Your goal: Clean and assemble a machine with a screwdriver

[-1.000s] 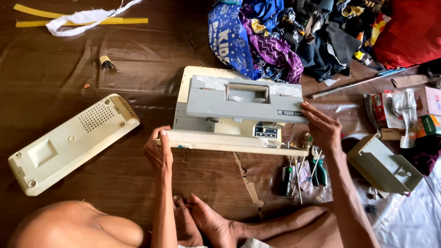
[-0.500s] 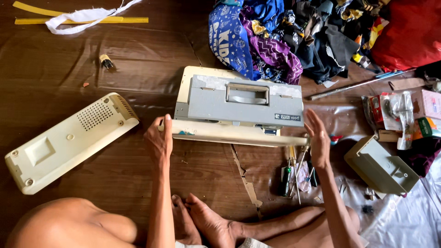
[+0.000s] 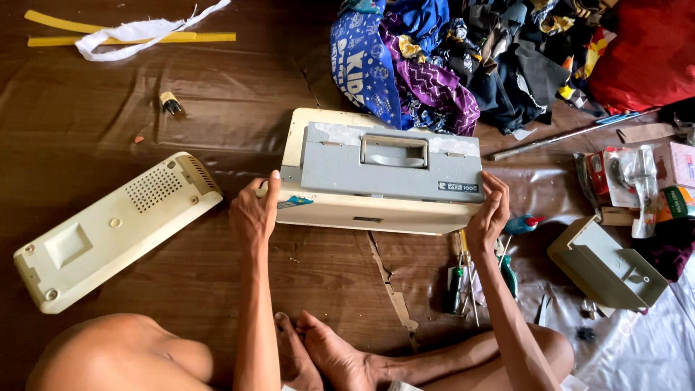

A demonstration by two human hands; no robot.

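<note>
Your left hand (image 3: 253, 211) grips the left end of the cream machine casing (image 3: 380, 174), thumb up against its side and fingers curled around the lower edge. Your right hand (image 3: 491, 210) clasps the right end, fingers wrapped over the grey top panel's corner. The casing sits on the dark brown floor sheet (image 3: 87, 116) in front of your crossed legs, its grey panel with the recessed carry handle (image 3: 394, 150) facing up. A cream base cover (image 3: 108, 232) lies apart to the left. Screwdrivers (image 3: 463, 279) lie just below your right hand, and a grey bracket piece (image 3: 604, 264) rests further right. A heap of coloured cloth (image 3: 463, 58) touches the casing's far side.
</note>
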